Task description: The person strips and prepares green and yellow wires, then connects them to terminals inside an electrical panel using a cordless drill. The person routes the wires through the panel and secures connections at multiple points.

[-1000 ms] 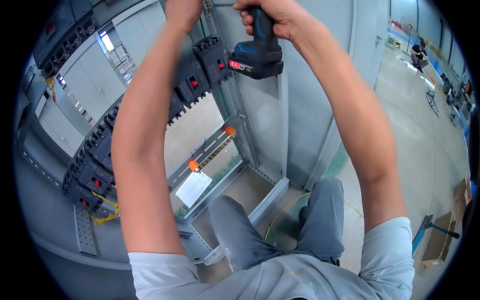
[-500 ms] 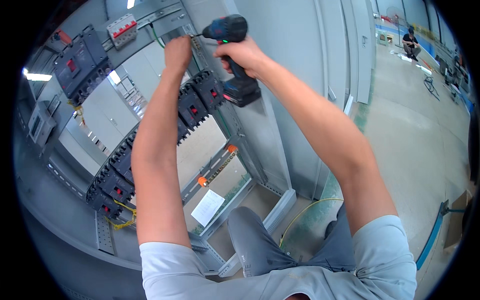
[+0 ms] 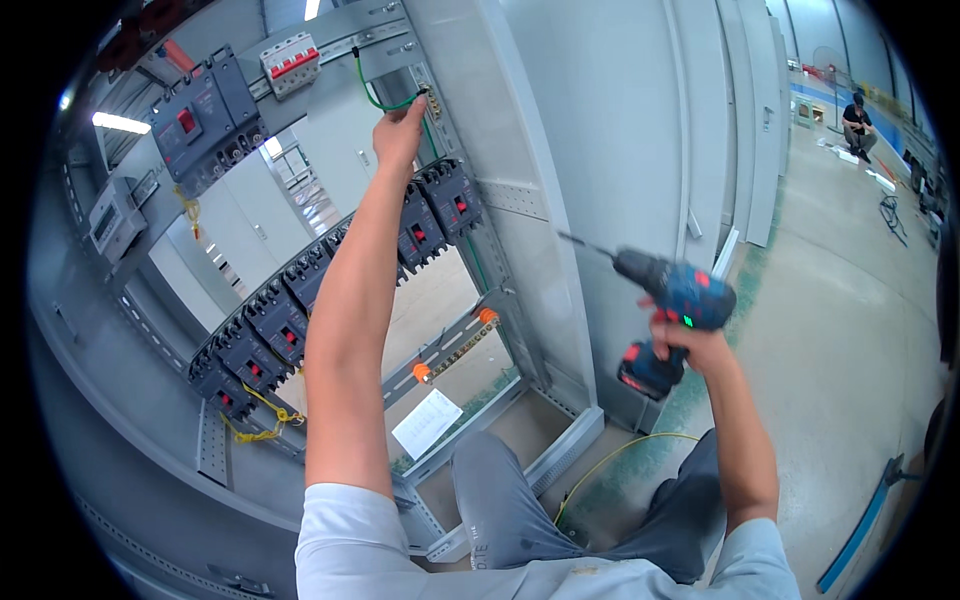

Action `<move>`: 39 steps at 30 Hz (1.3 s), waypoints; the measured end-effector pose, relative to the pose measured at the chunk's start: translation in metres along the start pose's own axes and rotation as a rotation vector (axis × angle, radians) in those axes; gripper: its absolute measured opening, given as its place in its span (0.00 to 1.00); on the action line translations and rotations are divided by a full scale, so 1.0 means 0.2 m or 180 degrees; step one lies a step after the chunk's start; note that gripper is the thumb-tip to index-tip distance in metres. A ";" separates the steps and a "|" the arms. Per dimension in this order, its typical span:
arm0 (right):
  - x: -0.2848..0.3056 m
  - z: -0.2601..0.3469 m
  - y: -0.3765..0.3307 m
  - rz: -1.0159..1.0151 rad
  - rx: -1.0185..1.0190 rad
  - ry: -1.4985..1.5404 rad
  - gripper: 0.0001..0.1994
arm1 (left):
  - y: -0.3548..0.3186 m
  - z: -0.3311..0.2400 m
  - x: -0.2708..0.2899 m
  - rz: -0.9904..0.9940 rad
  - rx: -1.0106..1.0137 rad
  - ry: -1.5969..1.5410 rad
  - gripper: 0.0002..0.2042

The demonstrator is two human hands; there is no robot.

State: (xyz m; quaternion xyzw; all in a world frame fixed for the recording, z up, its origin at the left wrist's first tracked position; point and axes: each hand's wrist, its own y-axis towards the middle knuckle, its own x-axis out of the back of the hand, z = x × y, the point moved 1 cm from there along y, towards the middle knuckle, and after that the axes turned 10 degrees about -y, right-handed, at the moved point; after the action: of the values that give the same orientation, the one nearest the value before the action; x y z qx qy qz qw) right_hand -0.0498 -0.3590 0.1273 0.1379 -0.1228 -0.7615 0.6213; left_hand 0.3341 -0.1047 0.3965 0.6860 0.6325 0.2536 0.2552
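From the head camera, the left hand [image 3: 398, 128] reaches high to the cabinet's upright post [image 3: 470, 130], fingers pinched at the end of the green wire [image 3: 378, 98] where it meets a terminal on that post. The right hand [image 3: 688, 345] is closed around the grip of one blue cordless drill [image 3: 668, 300], held low, well apart from the post, its bit pointing left toward the cabinet. By the look of it the wire end is placed but not yet driven home. One slanting row of black breakers [image 3: 330, 290] is already mounted; about nine show. One white paper [image 3: 427, 422] lies at the cabinet's bottom edge.
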 end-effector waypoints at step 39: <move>0.18 -0.56 -0.42 -0.0781 -0.1148 0.0340 0.19 | 0.15 0.07 -0.05 0.0179 0.0631 -0.0456 0.38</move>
State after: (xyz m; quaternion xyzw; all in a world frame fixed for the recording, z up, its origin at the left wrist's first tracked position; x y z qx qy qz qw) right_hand -0.0932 -0.3786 -0.0090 0.0787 0.0661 -0.8326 0.5443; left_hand 0.3656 -0.1167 0.4056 0.7416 0.6151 0.1473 0.2234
